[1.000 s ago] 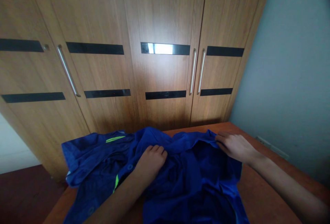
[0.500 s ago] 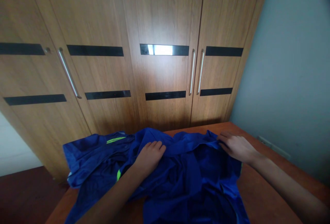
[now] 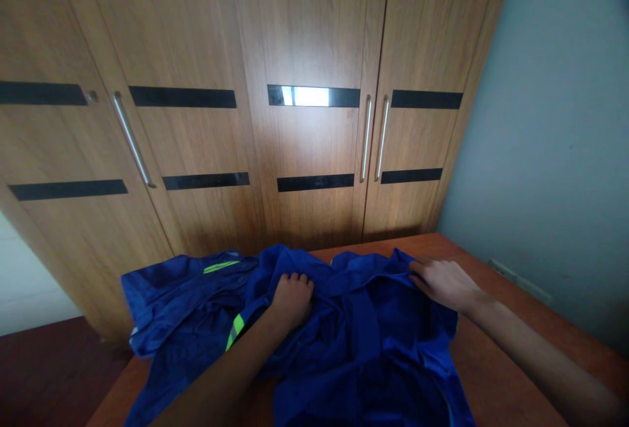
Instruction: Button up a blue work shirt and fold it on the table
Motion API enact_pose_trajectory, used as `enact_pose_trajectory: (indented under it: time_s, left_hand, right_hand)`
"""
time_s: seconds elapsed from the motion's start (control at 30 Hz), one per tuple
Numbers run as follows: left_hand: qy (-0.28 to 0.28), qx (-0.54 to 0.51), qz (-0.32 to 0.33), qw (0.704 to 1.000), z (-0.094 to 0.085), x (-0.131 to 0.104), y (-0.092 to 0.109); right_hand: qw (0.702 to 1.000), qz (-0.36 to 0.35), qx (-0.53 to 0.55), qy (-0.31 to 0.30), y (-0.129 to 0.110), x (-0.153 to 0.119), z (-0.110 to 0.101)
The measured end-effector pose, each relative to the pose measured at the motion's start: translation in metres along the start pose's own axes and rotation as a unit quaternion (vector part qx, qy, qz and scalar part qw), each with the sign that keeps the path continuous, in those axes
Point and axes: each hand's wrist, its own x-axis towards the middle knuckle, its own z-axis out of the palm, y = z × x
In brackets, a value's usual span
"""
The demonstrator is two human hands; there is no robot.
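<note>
A blue garment with bright yellow-green strips lies crumpled over the near part of the view. My left hand is closed on its cloth around the middle, fingers curled into the fabric. At the garment's upper right edge, my right hand pinches the cloth, its fingertips partly hidden by the fold. To the left spreads more blue cloth, with a double yellow-green stripe near its top; whether it is a separate piece I cannot tell.
The garment rests on a reddish-brown wooden surface. Right behind it stands a wooden wardrobe with black strips and metal handles. A pale wall with a socket strip is at the right.
Both hands have shifted slightly to the left with the cloth. More of the yellow-green strip beside my left forearm now shows.
</note>
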Motion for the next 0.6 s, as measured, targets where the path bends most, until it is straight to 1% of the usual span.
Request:
enact_pose_trajectory:
  time_s: [0.1, 0.17, 0.27, 0.37, 0.43, 0.5, 0.53, 0.57, 0.6]
  left_hand:
    - [0.010, -0.008, -0.027, 1.000, 0.000, 0.005, 0.000]
    - [0.024, -0.018, -0.048, 0.998, -0.003, 0.009, -0.002]
    - [0.046, -0.040, -0.087, 0.994, -0.015, 0.014, -0.007]
    - [0.066, -0.070, -0.116, 0.988, -0.029, 0.016, -0.014]
    - [0.072, -0.098, -0.129, 0.984, -0.038, 0.015, -0.020]
    - [0.065, -0.135, -0.140, 0.979, -0.045, 0.011, -0.026]
    - [0.057, -0.158, -0.143, 0.975, -0.048, 0.009, -0.029]
    - [0.047, -0.186, -0.142, 0.971, -0.051, 0.007, -0.033]
    - [0.034, -0.219, -0.137, 0.965, -0.055, 0.004, -0.037]
  right_hand:
    - [1.000, -0.001, 0.016, -0.021, -0.003, 0.001, -0.009]
    - [0.999, -0.010, 0.033, -0.032, -0.006, 0.001, -0.015]
    - [0.998, -0.015, 0.049, -0.042, -0.013, 0.001, -0.023]
    - [0.997, -0.001, 0.064, -0.053, -0.020, 0.001, -0.034]
    - [0.993, 0.010, 0.106, -0.056, -0.023, 0.002, -0.040]
    - [0.978, 0.016, 0.197, -0.067, -0.023, 0.003, -0.045]
    - [0.962, 0.028, 0.259, -0.080, -0.022, 0.004, -0.047]
    - [0.939, 0.047, 0.328, -0.096, -0.021, 0.005, -0.048]
    - [0.907, 0.074, 0.401, -0.108, -0.021, 0.006, -0.049]
